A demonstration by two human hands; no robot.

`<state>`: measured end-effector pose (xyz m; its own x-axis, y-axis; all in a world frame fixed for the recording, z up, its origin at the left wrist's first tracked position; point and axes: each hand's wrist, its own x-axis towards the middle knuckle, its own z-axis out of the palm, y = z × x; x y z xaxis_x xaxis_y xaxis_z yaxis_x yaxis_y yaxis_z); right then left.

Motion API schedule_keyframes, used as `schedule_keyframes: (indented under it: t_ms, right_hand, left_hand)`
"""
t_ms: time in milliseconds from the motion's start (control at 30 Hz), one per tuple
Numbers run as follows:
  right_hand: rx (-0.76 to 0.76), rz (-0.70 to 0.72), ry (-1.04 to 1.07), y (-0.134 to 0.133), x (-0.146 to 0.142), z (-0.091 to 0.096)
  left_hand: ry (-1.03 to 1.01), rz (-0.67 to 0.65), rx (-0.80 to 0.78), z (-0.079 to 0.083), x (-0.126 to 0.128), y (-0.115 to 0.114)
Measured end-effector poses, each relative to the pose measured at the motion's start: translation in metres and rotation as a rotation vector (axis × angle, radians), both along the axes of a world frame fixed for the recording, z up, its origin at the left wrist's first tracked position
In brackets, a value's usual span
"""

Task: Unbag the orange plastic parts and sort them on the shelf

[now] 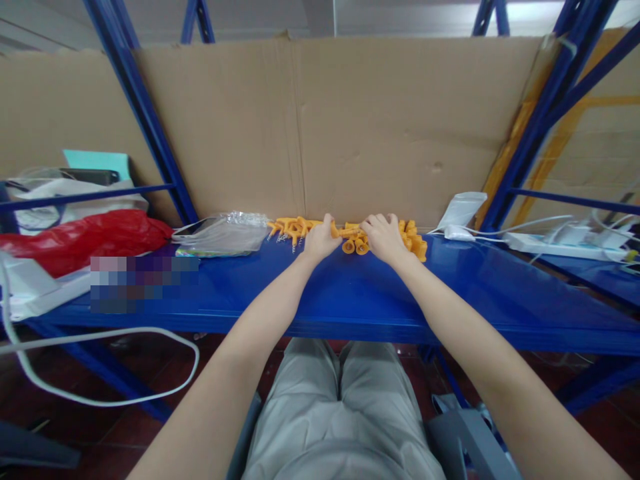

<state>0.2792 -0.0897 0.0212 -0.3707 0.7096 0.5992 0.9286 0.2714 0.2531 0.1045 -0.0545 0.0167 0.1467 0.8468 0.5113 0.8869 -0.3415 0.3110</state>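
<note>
My left hand (321,240) is closed on an orange plastic piece (335,231), its thumb pointing up. Just to the right, my right hand (383,237) has its fingers curled down over orange plastic at the back of the shelf; its fingertips are partly hidden. To the left of my left hand lies a row of orange branched pieces (286,225) with metal spiral tips. Orange cup-shaped pieces (355,247) sit between my hands, and more orange pieces (414,241) are heaped beyond my right hand.
The blue shelf (350,293) has a cardboard panel (400,120) behind it. Clear plastic bags (225,235) and a red bag (100,237) lie on the left. A white packet (461,212) and a power strip (565,247) with cables are on the right. Blue posts (145,113) flank the space.
</note>
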Motion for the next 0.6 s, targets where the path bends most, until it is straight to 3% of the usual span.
schedule_keyframes:
  t_ms: [333,600]
  right_hand:
    - [0.087,-0.145,0.292,0.010,0.033,0.005]
    - [0.061,-0.139,0.535,0.028,0.058,0.002]
  left_hand:
    - [-0.039,0.039,-0.030,0.001,-0.005,0.002]
    - [-0.068,0.039,-0.033,0.002,-0.006,0.002]
